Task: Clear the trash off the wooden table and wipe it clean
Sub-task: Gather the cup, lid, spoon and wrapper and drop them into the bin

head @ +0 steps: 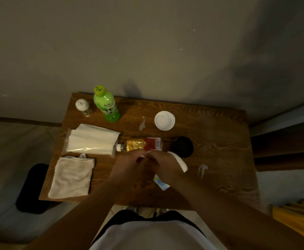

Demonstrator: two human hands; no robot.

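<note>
Left hand [129,165] and right hand [165,165] pinch white wrapper [179,164]; bottle [140,144] lies sideways, cap leftward.

The green bottle [106,104] near the table's far left corner bears East Asian characters, too blurred to read. No other text is legible.

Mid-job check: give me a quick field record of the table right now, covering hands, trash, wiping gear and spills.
hands: left hand and right hand together over the table's near middle, pinching a white wrapper
lying bottle: clear bottle, red and gold label, on its side
upright: green bottle, shaker
other items: white lid, black lid, tissue pack
wiping gear: folded cloth, untouched
spills: white smears and on wooden table
</note>
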